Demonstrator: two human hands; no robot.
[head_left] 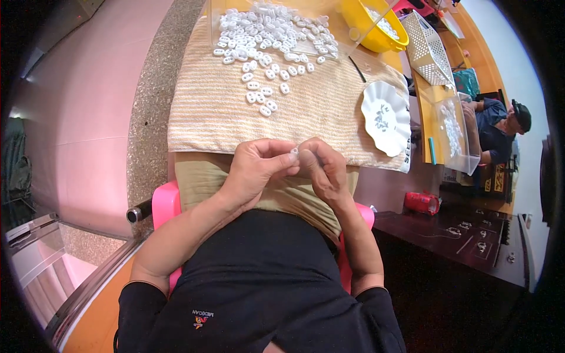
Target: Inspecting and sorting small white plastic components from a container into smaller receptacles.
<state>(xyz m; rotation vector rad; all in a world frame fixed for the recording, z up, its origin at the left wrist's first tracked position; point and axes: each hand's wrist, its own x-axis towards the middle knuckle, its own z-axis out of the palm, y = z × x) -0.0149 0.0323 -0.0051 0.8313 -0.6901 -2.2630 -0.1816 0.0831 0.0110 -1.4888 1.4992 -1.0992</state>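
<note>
My left hand (257, 167) pinches a small white plastic piece (295, 151) between thumb and fingertips, just past the near edge of the towel-covered table. Close against it, my right hand (323, 170) has its thumb and index finger pressed together at the same piece. Whatever lies between those right fingertips is too small and hidden to make out. Beyond my hands, several white oval pieces with two holes (266, 91) lie loose on the striped towel (206, 112). Their heap (259, 29) fills the front of a clear tray. A scalloped white dish (400, 130) at the right holds small dark grey bits (382, 117).
A yellow basin (368, 41) with white pieces stands at the back right, beside a white perforated basket (424, 50). A thin black stick (357, 69) lies near the dish. At far right, a person (499, 129) sits by another clear tray (465, 156). A red cylinder (421, 203) is lower right.
</note>
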